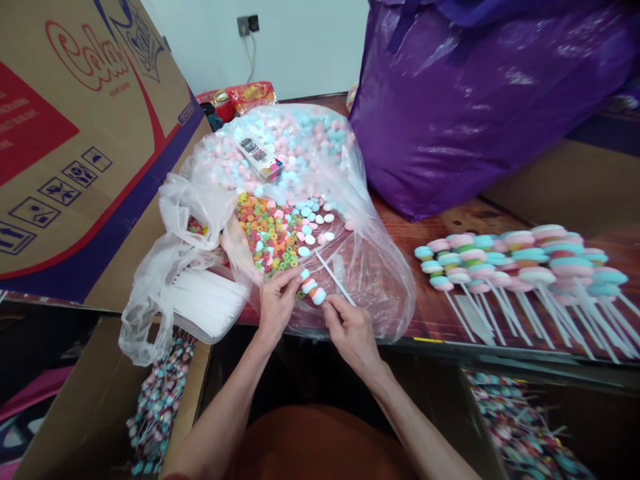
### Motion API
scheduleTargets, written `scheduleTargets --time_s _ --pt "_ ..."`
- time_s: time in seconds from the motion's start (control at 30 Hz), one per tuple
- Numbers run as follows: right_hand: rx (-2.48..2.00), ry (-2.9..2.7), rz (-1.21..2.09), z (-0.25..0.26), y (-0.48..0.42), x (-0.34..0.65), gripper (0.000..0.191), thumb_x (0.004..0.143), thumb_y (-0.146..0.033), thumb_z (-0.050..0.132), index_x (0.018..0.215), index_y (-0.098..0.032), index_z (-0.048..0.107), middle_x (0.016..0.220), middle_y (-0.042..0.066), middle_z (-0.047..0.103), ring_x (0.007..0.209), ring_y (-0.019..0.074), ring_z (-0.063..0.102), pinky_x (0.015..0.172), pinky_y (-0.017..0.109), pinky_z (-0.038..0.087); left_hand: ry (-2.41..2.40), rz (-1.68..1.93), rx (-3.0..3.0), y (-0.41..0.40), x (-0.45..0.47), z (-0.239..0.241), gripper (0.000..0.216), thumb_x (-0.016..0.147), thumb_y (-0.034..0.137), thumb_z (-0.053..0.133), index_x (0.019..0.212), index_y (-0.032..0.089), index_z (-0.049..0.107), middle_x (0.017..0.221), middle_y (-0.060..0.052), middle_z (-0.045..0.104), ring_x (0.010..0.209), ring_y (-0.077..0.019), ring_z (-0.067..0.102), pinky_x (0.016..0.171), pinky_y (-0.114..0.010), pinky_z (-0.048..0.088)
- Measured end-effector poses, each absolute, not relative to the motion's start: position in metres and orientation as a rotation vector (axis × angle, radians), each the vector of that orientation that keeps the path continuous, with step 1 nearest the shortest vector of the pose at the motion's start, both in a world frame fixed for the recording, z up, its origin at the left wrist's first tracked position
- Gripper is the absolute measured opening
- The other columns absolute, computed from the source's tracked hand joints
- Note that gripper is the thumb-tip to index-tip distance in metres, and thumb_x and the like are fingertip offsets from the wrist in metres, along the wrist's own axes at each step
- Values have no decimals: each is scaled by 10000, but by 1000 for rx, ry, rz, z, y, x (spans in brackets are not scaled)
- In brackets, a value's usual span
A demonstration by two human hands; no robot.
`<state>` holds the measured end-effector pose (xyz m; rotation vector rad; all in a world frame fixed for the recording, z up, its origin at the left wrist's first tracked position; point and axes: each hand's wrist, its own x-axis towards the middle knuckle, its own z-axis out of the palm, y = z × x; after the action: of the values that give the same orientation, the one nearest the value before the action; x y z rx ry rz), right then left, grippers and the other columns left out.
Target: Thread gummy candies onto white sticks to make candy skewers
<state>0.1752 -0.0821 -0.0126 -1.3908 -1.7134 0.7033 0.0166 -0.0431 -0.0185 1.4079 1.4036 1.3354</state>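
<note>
Between my hands is a marshmallow skewer (313, 289), with pastel blue, white and pink marshmallows and orange rings in a row. My left hand (277, 305) pinches its upper end at a blue marshmallow. My right hand (354, 335) is closed at the lower end; its fingers mostly hide the stick there. Just above my right fingers a loose white stick (334, 277) lies slanted on the clear plastic bag (385, 273). Beyond my left fingers are colourful ring candies (273, 230) and loose marshmallows (310, 239).
Finished marshmallow skewers (525, 260) lie in a pile at right. White sticks (205, 303) fill a bag at left. A large carton (100, 133) and a purple bag (480, 107) flank the table. Below, open boxes hold wrapped skewers (163, 400). Cards (260, 160) rest on the marshmallow bag.
</note>
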Motion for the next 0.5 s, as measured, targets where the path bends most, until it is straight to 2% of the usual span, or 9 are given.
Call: scheduleTargets --time_s 0.23,0.37,0.5 --pt "-1393 -1735 665 -14 -80 170 245 950 -219 446 738 -205 568 579 -33 496 510 121 448 548 251 338 1373 1310 1510 -49 19 -18 215 882 238 626 1024 223 786 1010 -77 746 942 -194 691 869 -335 554" --pt "-1413 -1712 665 -13 -79 167 262 954 -223 439 717 -210 551 569 -36 489 517 126 456 546 250 343 1357 1312 1451 -49 21 -17 224 882 263 633 1046 221 778 1042 -76 753 1008 -207 687 933 -357 544" --pt "-1402 -1683 706 -6 -84 168 296 965 -229 438 690 -209 544 580 -31 525 527 120 483 559 241 371 1378 1356 1327 -51 23 -12 295 906 310 611 1162 232 735 1208 -68 726 1150 -214 652 1044 -380 495"
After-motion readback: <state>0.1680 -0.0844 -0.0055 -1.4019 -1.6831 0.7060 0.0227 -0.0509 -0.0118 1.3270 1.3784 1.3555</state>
